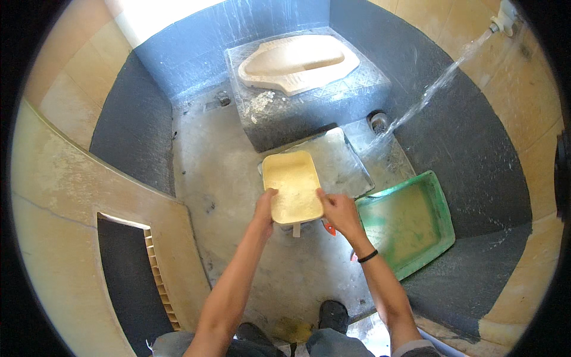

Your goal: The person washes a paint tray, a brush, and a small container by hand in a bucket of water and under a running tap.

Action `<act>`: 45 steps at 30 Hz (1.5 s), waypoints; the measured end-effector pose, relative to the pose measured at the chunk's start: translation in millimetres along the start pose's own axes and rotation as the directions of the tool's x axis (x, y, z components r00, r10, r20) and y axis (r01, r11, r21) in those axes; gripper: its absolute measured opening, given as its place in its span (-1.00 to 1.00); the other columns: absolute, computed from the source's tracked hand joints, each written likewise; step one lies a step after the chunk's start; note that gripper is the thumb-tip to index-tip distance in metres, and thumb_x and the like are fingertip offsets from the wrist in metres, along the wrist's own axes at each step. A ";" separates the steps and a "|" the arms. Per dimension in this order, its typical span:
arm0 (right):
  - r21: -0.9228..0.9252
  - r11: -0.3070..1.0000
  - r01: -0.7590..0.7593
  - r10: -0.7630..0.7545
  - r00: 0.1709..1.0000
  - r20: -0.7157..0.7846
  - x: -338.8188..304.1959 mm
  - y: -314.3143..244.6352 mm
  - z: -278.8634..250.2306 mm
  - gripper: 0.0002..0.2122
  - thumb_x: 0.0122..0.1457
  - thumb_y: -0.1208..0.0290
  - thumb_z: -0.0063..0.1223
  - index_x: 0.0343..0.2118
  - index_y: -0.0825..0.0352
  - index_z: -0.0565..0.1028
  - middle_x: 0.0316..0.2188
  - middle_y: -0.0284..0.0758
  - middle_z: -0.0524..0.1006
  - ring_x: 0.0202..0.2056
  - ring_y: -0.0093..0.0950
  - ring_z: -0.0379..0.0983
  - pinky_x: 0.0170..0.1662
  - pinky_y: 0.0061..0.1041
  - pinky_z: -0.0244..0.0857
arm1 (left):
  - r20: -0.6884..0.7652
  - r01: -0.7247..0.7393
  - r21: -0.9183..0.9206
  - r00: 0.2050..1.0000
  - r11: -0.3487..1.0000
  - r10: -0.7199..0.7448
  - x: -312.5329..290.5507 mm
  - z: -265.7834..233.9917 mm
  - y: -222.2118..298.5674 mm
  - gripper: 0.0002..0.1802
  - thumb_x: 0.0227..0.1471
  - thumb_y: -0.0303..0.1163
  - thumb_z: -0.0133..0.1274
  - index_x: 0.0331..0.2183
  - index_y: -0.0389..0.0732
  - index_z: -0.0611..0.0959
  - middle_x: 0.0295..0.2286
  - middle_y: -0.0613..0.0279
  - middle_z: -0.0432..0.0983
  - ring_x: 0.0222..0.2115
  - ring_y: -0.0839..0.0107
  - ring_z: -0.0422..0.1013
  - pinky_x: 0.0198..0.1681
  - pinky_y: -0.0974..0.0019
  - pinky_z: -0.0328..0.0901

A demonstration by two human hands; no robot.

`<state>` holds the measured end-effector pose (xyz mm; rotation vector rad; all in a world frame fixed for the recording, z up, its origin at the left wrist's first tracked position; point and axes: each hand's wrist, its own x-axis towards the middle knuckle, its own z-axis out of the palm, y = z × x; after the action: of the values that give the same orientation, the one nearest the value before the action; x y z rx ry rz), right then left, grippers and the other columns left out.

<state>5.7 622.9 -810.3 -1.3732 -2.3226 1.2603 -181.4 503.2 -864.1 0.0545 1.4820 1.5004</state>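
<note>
Both of my hands hold a shallow yellow rectangular tray (pixel 294 190) out in front of me, above the floor. My left hand (pixel 264 209) grips its left side, the thumb over the rim. At the lower right corner, my right hand (pixel 340 213) is closed on the edge; a dark band circles that wrist. A short pale strip (pixel 297 230) shows just under the tray's near edge; I cannot tell what it belongs to. Beside my right hand is a small orange-red object (pixel 330 228), partly hidden.
Beyond lies a grey tray (pixel 351 172); right of it, a green tray (pixel 447 229) holds cloudy liquid. Water (pixel 431 92) pours from a wall tap (pixel 502 21) toward a floor drain (pixel 378 122). A squat toilet (pixel 279 74) tops a raised block. A wall opening (pixel 128 268) is at left.
</note>
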 end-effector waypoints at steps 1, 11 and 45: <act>-0.004 1.000 -0.002 0.002 1.000 -0.010 4.8 22.7 10.1 -0.52 0.27 -0.04 -0.01 -0.45 0.35 0.66 -0.51 0.00 0.60 -0.37 0.02 0.58 -0.29 -0.10 0.39 | 0.011 -0.001 -0.001 1.000 1.000 0.001 2.1 -0.5 7.6 -0.16 0.12 0.09 0.04 0.24 -0.29 0.33 0.13 -0.13 0.40 0.12 0.09 0.39 0.18 0.09 0.25; -0.348 0.938 -0.010 -0.005 0.999 -0.042 50.3 50.0 71.4 -0.56 0.19 0.10 0.03 -0.08 0.43 0.41 -0.24 0.11 0.58 -0.09 0.08 0.54 -0.02 0.02 0.39 | -0.332 -0.064 0.802 0.779 0.594 0.533 46.2 22.4 95.7 -0.15 -0.01 0.05 0.10 0.04 -0.53 0.38 0.01 -0.41 0.38 0.06 -0.23 0.34 0.14 -0.04 0.25; 0.887 0.445 -0.120 0.085 0.992 0.092 138.3 80.6 -92.7 -0.70 0.30 0.29 -0.07 0.02 0.32 0.43 -0.17 -0.21 0.57 -0.16 -0.27 0.58 -0.01 -0.18 0.51 | 0.468 -0.351 0.858 0.231 -0.376 0.853 -29.1 121.8 123.4 0.05 -0.21 -0.14 0.38 0.19 -0.45 0.25 -0.08 -0.18 0.38 -0.08 -0.05 0.36 -0.07 -0.07 0.25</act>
<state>27.4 803.0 -846.7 -1.0438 -1.1141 2.0948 -161.6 602.8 -720.7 1.9843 2.9064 0.9444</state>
